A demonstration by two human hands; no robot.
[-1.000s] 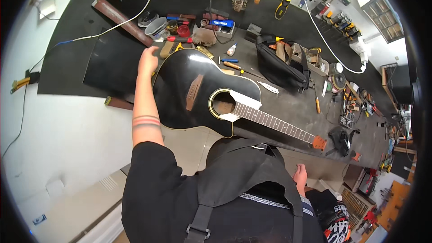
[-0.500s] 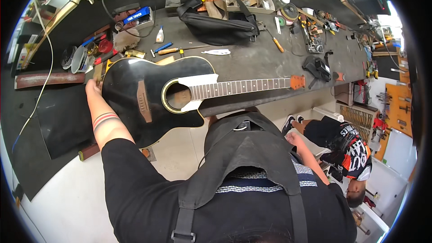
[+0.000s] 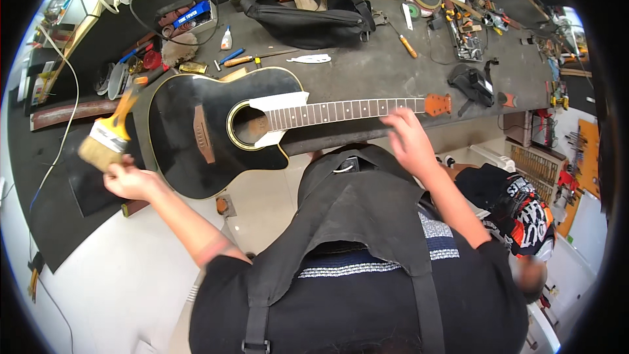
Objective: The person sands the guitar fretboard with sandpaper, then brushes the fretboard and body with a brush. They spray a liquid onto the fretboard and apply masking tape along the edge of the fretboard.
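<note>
At the left, my left hand pinches a flat, wide paintbrush by its pale bristles. The brush's yellow handle points up and away, beside the guitar body. A black acoustic guitar lies face up along the bench's near edge, its neck pointing right. No strings show on it. White tape or paper flanks the fretboard near the sound hole. My right hand is just on the near side of the neck, by the headstock, fingers apart and holding nothing.
A black bag lies behind the guitar. A small glue bottle, a wood-handled tool and a screwdriver lie on the bench. Several tools fill a tray at right. Another person is low at the right.
My left hand has come back from the guitar's far left side, bringing the paintbrush nearer. My right hand has risen from beside my body to the guitar's neck.
</note>
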